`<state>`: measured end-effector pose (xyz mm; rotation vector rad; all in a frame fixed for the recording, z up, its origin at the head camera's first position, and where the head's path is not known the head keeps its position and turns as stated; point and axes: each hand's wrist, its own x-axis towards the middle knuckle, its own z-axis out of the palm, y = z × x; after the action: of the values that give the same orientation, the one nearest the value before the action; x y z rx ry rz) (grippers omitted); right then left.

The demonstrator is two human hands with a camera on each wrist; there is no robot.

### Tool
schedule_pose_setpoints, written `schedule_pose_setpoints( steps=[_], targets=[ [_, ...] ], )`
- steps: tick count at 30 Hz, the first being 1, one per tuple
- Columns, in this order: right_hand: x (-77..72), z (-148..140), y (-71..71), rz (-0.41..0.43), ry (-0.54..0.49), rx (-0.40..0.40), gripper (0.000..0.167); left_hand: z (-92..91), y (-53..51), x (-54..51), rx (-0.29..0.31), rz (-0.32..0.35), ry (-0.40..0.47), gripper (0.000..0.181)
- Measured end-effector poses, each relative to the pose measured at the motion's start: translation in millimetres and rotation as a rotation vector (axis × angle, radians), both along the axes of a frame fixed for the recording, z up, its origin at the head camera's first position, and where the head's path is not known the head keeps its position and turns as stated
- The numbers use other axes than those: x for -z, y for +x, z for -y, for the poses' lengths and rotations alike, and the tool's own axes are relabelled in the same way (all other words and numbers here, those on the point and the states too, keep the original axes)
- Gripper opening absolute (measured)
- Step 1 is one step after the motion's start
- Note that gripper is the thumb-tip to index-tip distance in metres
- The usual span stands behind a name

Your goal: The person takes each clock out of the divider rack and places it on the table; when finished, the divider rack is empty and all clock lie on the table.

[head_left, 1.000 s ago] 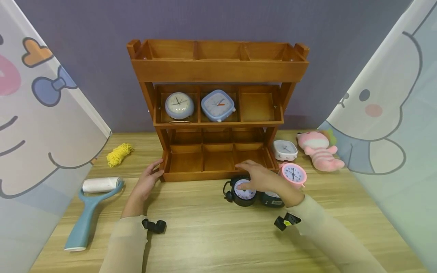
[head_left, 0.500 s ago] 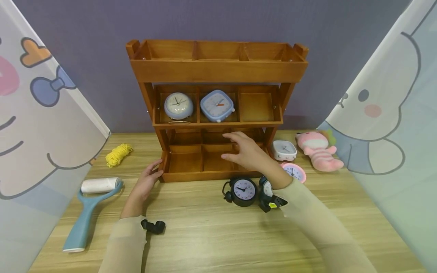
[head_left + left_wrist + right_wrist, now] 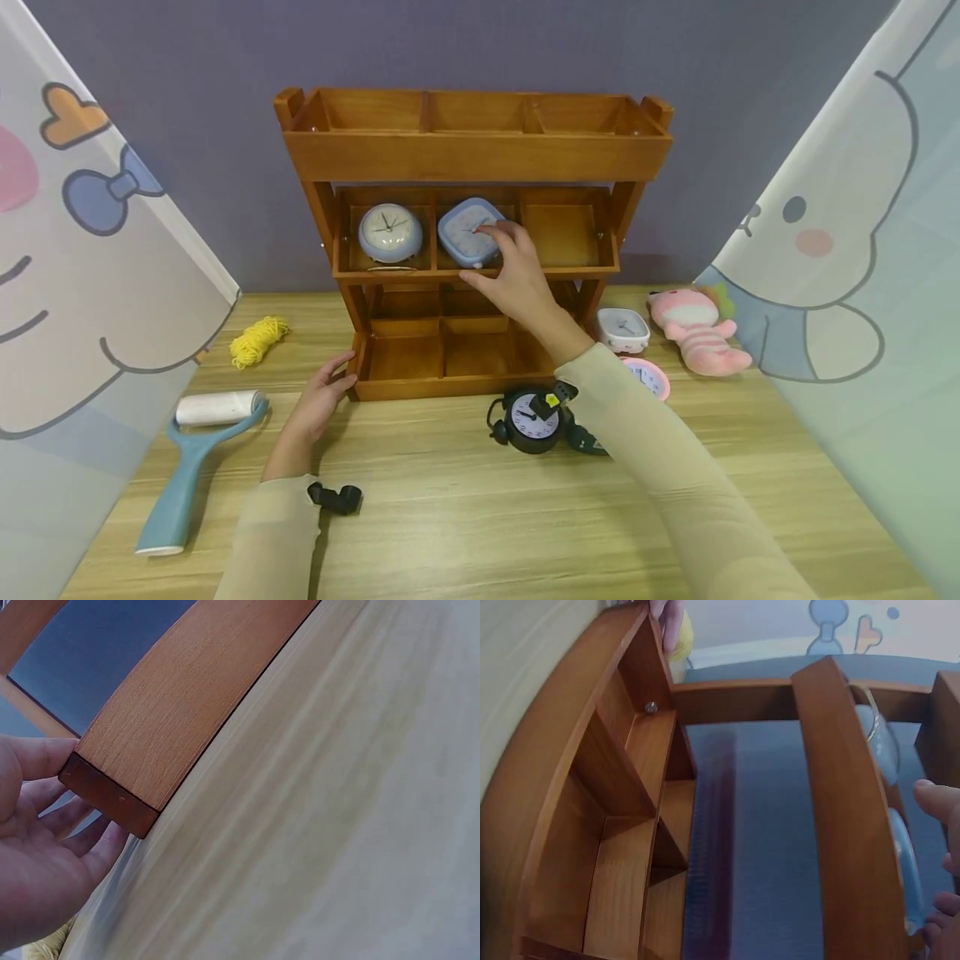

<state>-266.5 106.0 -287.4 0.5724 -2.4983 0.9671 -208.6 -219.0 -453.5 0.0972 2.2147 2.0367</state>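
At the lower left corner of a brown wooden shelf rack (image 3: 480, 156), my left hand (image 3: 318, 404) grips the end of the bottom tray. In the left wrist view the thumb and curled fingers (image 3: 105, 851) lie about that corner. My right hand (image 3: 517, 279) reaches up in front of the middle tier, fingers and thumb spread around the lower right of a square blue alarm clock (image 3: 467, 229). Whether a fingertip touches the clock I cannot tell. A round pale-blue clock (image 3: 390, 233) sits in the compartment to its left.
Below the rack's right end lie a black twin-bell alarm clock (image 3: 531, 427), a partly hidden dark clock (image 3: 583, 437) and a pink clock (image 3: 651, 379). Beyond them are a white clock (image 3: 622, 329) and a plush toy (image 3: 697, 331). Yellow cord (image 3: 257, 340) and a lint roller (image 3: 197, 454) lie left.
My right hand has risen from above the black clock, past the lower tray, to the square blue clock on the middle tier. The left hand has stayed at the rack's corner.
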Motion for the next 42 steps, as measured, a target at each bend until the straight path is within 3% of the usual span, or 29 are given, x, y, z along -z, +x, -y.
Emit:
schedule_pose_setpoints(
  steps=[8,13,18,27,42],
  targets=[
    [-5.2,11,-23.9,0.048,0.049,0.113,0.084,-0.8,4.4,1.9,0.008,-0.074,0.028,0.056],
    [-7.3,16,-29.3,0.075,0.101,0.162,0.091,-1.7,3.4,-0.3,0.001,-0.029,0.026,0.055],
    [-8.4,18,-32.2,0.089,0.097,0.16,0.093,-1.1,0.8,-1.4,-0.011,0.018,0.022,0.052],
    [-7.5,17,-34.2,0.107,0.014,0.143,0.092,-1.7,1.3,-1.9,-0.008,0.013,0.014,0.051],
    [-6.7,12,-31.1,0.016,-0.102,0.122,0.089,-1.4,1.1,-1.4,-0.008,0.014,0.015,0.052]
  ],
)
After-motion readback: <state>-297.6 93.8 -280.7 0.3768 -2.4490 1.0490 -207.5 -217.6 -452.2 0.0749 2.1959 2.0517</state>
